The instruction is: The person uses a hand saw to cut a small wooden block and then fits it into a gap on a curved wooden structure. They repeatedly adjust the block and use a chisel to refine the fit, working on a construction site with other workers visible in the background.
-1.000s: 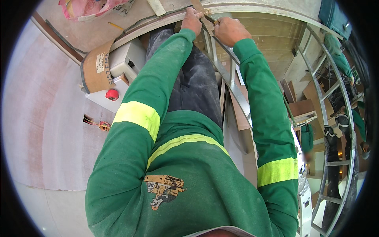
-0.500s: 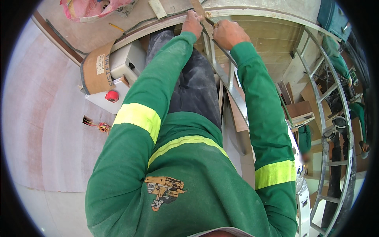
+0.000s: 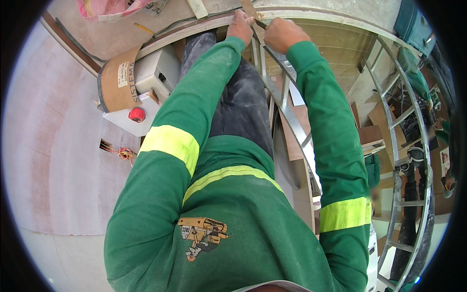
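Both my arms reach to the top of the view, in green sleeves with yellow bands. The fingers of my left hand (image 3: 240,27) are closed on the edge of a narrow brown wooden strip (image 3: 250,9). Just right of it, my right hand (image 3: 286,36) is wrapped round a slim dark tool (image 3: 261,24), whose thin end points at the strip. Most of this tool is hidden in my fist, and its kind cannot be made out. Both hands work beside a pale ledge (image 3: 311,15), above a metal ladder (image 3: 284,114).
A second ladder (image 3: 395,127) stands at the right, with a person's hand (image 3: 446,182) beyond it. At left are a brown cardboard piece (image 3: 116,82), a white box (image 3: 158,73), a red round object (image 3: 137,115) and loose wires (image 3: 125,153). A pencil (image 3: 144,28) lies on the ledge.
My right hand has drawn slightly right, away from my left, with the tool. My left hand has shifted a little and keeps its hold. The person beyond the second ladder has moved.
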Demonstrator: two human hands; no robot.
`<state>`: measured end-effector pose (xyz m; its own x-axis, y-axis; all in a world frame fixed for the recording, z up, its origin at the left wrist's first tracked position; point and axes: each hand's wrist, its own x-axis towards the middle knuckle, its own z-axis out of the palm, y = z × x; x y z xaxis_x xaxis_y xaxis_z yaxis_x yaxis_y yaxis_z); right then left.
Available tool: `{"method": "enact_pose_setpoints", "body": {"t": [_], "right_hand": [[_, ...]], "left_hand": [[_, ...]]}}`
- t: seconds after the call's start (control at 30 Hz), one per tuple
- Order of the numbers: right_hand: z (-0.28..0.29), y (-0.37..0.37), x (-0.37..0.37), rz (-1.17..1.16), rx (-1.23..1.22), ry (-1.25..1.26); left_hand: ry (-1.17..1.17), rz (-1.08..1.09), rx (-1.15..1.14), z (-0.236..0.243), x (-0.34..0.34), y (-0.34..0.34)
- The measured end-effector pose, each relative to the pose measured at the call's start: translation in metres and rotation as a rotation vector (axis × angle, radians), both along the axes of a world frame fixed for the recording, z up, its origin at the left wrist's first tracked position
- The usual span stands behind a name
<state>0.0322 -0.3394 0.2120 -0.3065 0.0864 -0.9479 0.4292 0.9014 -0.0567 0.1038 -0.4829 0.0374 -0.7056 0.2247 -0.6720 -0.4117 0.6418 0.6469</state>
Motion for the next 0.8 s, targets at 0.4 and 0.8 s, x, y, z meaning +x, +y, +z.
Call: {"method": "enact_pose_setpoints", "body": {"t": [0.4,0.8], "right_hand": [[-0.032,0.017,0.015,0.056,-0.033,0.081],[-0.046,0.015,0.012,0.266,-0.108,0.087]], "left_hand": [[0.038,0.03,0.05,-0.001,0.0,-0.001],[-0.014,0.015,0.04,-0.001,-0.003,-0.002]]}}
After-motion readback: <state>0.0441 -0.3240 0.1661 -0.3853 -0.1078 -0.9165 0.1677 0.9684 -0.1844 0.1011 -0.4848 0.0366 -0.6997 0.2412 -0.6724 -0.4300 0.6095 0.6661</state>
